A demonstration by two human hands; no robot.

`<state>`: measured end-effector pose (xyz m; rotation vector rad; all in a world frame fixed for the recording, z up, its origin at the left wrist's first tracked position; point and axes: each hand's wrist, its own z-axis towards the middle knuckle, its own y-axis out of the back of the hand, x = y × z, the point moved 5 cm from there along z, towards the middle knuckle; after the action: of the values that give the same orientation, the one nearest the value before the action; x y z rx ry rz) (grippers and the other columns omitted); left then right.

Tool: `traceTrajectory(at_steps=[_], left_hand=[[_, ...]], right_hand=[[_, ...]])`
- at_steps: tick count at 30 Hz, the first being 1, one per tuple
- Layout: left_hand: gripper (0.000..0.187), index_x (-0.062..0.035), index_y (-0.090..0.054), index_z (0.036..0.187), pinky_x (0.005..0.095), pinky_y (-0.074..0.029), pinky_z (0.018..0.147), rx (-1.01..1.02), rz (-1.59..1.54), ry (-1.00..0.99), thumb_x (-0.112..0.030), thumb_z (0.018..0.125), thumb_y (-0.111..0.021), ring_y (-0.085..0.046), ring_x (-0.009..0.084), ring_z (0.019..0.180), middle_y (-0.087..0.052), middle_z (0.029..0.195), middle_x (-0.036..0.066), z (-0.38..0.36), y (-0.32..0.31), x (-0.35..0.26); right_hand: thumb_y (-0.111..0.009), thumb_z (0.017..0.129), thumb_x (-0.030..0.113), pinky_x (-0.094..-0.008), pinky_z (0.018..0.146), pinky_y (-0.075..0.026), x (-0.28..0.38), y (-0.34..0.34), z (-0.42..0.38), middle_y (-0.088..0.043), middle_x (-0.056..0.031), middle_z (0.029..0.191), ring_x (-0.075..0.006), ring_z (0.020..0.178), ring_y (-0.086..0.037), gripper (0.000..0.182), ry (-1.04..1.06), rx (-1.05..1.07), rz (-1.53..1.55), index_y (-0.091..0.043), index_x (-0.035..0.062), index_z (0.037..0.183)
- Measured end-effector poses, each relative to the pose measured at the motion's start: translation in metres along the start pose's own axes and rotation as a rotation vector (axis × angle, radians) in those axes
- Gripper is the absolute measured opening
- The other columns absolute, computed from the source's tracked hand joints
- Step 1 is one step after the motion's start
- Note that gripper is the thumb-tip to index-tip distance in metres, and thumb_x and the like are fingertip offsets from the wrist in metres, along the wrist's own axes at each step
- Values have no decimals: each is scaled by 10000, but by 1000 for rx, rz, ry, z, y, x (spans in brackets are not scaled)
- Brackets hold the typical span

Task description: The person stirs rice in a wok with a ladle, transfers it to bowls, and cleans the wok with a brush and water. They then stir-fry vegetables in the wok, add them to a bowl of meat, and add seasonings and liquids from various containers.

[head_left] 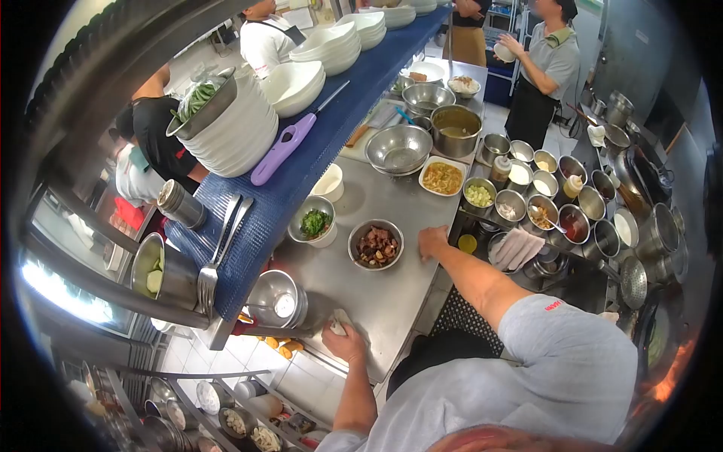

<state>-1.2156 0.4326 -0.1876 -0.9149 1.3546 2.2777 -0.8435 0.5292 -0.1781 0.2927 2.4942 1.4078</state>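
My left hand [344,344] is closed around a white cloth [340,322] at the near left edge of the steel table [407,301]. Across the table, my right hand [433,242] rests on the right edge; how its fingers lie is hard to make out. Between the two hands, nearer the right, stands a steel bowl of browned meat pieces [377,245]. Behind it to the left, a bowl of chopped green herbs [315,224] sits on a white tub. A shiny steel container [277,300] stands left of my left hand.
Overhead on the left runs a blue-matted shelf [316,143] with stacked white plates [230,132], a purple lighter [284,151] and forks [215,271]. Ingredient pots [520,175] crowd the right side; flames [674,373] show at lower right. A co-worker [546,68] stands at the back.
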Motion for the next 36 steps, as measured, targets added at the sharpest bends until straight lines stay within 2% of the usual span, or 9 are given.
traceTrajectory(at_steps=[1,5,7,11,13,23,29,31,36], left_hand=[[380,8,-561,1104,443,-399,914,-3,-4,-4,-191,784,-607,-519,364,1028,-575,1068,182,0,-1,0],[379,11,-555,1101,446,-401,900,6,0,-15,-187,783,-614,-518,366,1017,-572,1056,180,0,-2,0],[381,14,-551,1102,446,-402,895,21,-1,-9,-187,784,-616,-518,367,1012,-571,1052,180,1,0,-2],[388,24,-542,1111,448,-405,884,19,-11,-12,-183,789,-608,-517,370,1005,-570,1049,188,0,0,-3],[393,24,-540,1115,454,-404,883,12,-19,-14,-200,798,-599,-516,373,1007,-570,1053,191,0,1,-3],[430,27,-512,1148,467,-405,899,13,-9,1,-245,823,-587,-521,408,1013,-573,1067,239,-1,0,0],[455,31,-539,1137,464,-400,888,-2,2,-12,-272,800,-580,-511,388,1010,-566,1057,208,-1,-2,4],[436,21,-498,1152,475,-389,906,52,10,4,-212,796,-594,-499,399,1019,-553,1063,221,-1,-2,4],[432,21,-500,1141,473,-387,897,43,8,8,-208,790,-602,-500,403,1007,-555,1044,225,1,1,0]], right_hand=[[-841,601,392,-564,911,-403,0,1,0,-642,-87,1152,-261,1037,-621,670,4,49,-26,-636,70,1152],[-840,601,393,-572,916,-398,0,2,-1,-654,-86,1126,-262,1013,-632,654,11,64,-6,-647,59,1129],[-841,613,316,-516,916,-391,0,3,-2,-704,-66,929,-307,790,-664,449,-31,9,21,-717,92,982],[-841,610,298,-521,917,-385,1,6,-5,-706,-67,908,-311,782,-663,447,-60,0,18,-717,85,984],[-837,610,354,-574,959,-375,1,4,-4,-672,-115,1059,-309,912,-663,598,-29,92,18,-666,38,1088],[-829,642,363,-572,988,-360,3,12,-9,-659,-132,1095,-313,924,-659,621,-13,128,29,-645,26,1130],[-832,646,374,-571,975,-370,3,2,6,-677,-105,1044,-312,857,-665,582,-40,55,8,-665,33,1087],[-839,639,396,-550,928,-400,2,2,4,-688,-92,1003,-302,838,-666,566,-52,133,0,-679,48,1056],[-850,626,417,-507,860,-427,2,1,7,-690,-76,997,-292,839,-664,576,-81,45,-14,-683,61,1047]])
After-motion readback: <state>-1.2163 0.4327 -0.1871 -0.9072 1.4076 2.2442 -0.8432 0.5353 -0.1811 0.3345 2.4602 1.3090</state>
